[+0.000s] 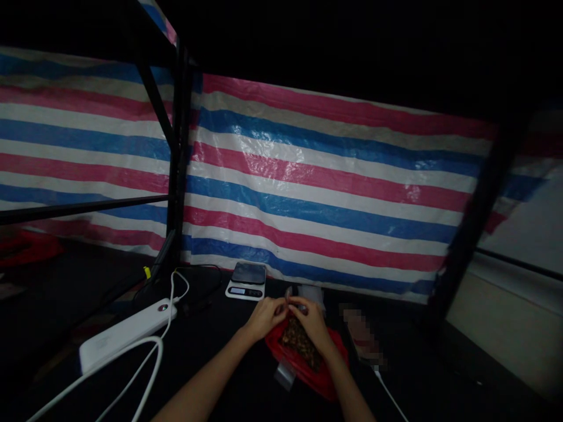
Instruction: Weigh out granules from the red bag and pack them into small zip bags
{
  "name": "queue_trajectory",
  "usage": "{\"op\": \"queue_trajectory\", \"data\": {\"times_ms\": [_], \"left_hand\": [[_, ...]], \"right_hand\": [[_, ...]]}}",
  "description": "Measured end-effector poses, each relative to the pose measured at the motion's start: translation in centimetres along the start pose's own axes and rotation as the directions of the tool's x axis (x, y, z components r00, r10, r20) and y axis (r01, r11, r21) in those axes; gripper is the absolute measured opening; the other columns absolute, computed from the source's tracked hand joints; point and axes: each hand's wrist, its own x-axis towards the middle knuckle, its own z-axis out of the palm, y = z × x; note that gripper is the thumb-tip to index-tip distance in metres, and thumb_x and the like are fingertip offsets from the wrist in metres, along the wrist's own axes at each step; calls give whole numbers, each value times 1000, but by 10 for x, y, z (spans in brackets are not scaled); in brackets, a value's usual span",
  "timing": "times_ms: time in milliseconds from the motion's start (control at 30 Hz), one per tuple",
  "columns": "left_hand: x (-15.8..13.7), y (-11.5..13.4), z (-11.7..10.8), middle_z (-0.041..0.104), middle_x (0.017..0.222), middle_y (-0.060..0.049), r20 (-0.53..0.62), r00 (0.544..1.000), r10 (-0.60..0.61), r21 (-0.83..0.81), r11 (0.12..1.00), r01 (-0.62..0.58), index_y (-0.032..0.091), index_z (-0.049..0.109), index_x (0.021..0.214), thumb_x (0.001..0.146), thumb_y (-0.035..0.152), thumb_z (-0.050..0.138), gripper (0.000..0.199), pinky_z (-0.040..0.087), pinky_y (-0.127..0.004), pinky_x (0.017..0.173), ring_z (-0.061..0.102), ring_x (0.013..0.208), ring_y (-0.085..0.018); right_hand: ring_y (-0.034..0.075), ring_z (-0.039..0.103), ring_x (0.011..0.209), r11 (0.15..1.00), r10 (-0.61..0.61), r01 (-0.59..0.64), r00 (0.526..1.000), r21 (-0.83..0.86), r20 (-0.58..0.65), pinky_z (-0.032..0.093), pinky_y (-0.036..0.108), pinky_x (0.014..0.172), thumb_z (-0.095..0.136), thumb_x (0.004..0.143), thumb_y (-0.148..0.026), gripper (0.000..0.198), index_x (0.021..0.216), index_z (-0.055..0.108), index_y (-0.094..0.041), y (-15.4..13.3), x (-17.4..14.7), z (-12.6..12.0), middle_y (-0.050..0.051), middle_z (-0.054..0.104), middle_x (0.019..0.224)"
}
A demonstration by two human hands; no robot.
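My left hand [265, 317] and my right hand [311, 321] meet over the near side of the scale, fingertips pinched together. Between them they hold a small clear plastic bag [288, 292], whose upper part sticks up past the fingers; its contents are too dim to make out. Under my right hand and wrist lies an open red plastic bag [317, 384] with a heap of small brown pieces [301, 344] on it. Another small clear bag [285, 375] rests at its near left edge. Just behind my right hand are more clear bags [313, 296].
A white digital scale [245, 292] stands behind my left hand. On the left is a white power strip [127, 331] with looping white cables [152, 375]. A blurred-out phone-like object [363, 337] with a cable lies right. Black posts [176, 146] frame a striped sheet [325, 187].
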Motion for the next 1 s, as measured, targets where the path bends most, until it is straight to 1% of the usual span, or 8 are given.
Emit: {"op": "queue_trajectory", "data": {"times_ms": [100,200,367,467,600,767,900,1000], "left_hand": [[-3,1,0,53,59,3,-9,1000,-12,0,1000,12,16,58,76,82,31,41,24,30,-18,53,47,54,-8],[-5,4,1,57,62,1,-13,1000,-1,4,1000,2,17,60,78,84,32,39,26,33,-19,56,51,59,-10],[-4,6,6,64,91,-1,-29,1000,-2,-13,1000,2,23,59,97,86,30,35,27,39,-22,74,57,84,-15],[-2,3,7,63,97,-1,-18,1000,1,11,1000,0,24,56,104,87,30,33,29,40,-23,79,57,89,-15],[0,2,6,64,91,-3,59,998,7,148,989,-16,23,56,103,87,31,31,30,42,-23,73,59,83,-15],[1,5,5,64,86,-7,102,994,-44,382,924,2,18,54,98,86,38,32,32,42,-26,67,60,78,-19],[1,8,3,63,82,-7,56,997,-61,461,887,28,16,50,99,87,39,26,35,42,-26,61,60,72,-19],[2,9,2,62,85,-7,29,999,-29,459,888,12,16,48,99,88,34,24,32,41,-25,61,60,73,-17]], "right_hand": [[22,62,80,999,-11,9,998,50,54,48,35,76,55,72,-31,22,85,67,-18,-3,-1,3,7,68,86],[21,63,75,996,-7,1,998,88,67,50,33,70,54,72,-30,21,83,67,-17,-4,-2,3,7,69,82],[20,64,70,998,18,-21,998,59,54,51,32,66,55,69,-27,19,81,67,-16,1,-1,-2,7,69,77],[19,64,72,999,28,-29,999,31,31,50,32,68,54,70,-26,20,82,67,-16,2,0,-3,7,69,80],[17,64,70,999,34,-34,999,-13,32,50,30,68,53,72,-24,19,81,67,-16,3,-1,-2,6,69,79],[16,63,72,997,35,-32,999,-73,39,49,28,69,52,73,-22,19,84,67,-16,4,-1,3,4,69,81],[18,62,81,982,21,-13,999,-188,42,47,30,76,50,77,-25,21,90,66,-22,-3,-1,2,3,68,90],[19,61,87,974,11,0,999,-227,45,46,31,78,47,80,-30,24,95,64,-24,-9,0,-3,2,67,95]]}}
